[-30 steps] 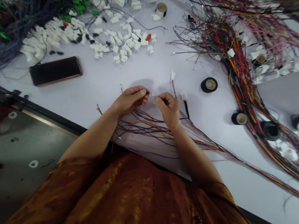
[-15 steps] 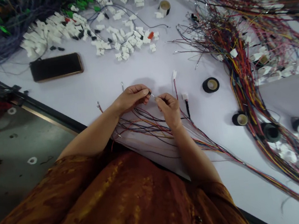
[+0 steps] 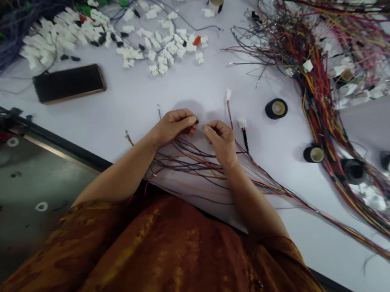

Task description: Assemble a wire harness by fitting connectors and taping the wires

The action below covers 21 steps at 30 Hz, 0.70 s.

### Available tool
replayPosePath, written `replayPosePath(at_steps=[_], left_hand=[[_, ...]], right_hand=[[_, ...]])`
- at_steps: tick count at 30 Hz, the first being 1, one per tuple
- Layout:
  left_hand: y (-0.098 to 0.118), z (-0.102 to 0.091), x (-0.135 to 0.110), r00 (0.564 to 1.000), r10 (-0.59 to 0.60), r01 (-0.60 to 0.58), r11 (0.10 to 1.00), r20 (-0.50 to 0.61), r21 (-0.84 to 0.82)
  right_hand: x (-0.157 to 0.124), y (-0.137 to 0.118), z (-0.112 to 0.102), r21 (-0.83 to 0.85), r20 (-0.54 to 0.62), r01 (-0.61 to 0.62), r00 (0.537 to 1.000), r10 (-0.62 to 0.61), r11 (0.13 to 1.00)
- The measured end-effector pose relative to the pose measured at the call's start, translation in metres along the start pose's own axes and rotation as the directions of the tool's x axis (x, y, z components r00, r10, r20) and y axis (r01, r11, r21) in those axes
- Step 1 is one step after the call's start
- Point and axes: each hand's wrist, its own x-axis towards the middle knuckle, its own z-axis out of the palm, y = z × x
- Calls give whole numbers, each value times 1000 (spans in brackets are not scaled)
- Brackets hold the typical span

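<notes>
**Fine wire pinched between both hands**

Left hand [image 3: 172, 126] stays pinched on a thin wire end [image 3: 197, 122], left of the black tape roll [image 3: 276, 109]; just beside it, the right hand's [image 3: 220, 142] fingertips [image 3: 207, 127] stay closed on something too small to tell.

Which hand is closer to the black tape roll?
Right. The right hand is a little way left of the black tape roll; the left hand is farther left, past the right hand.
</notes>
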Motion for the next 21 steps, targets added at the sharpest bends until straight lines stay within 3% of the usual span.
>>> replayPosePath(at_steps=[7,14,21], left_hand=[[0,5,-4,1000,-10,9,998,12,56],[-6,12,-5,997,35,-35,999,63,1],[-10,14,-5,999,-21,28,990,50,-135]], right_hand=[[-1,-1,-1,-61,-3,5,1000,-5,998],[0,2,-3,-46,18,41,999,-40,998],[0,1,-3,-46,30,24,999,-22,999]])
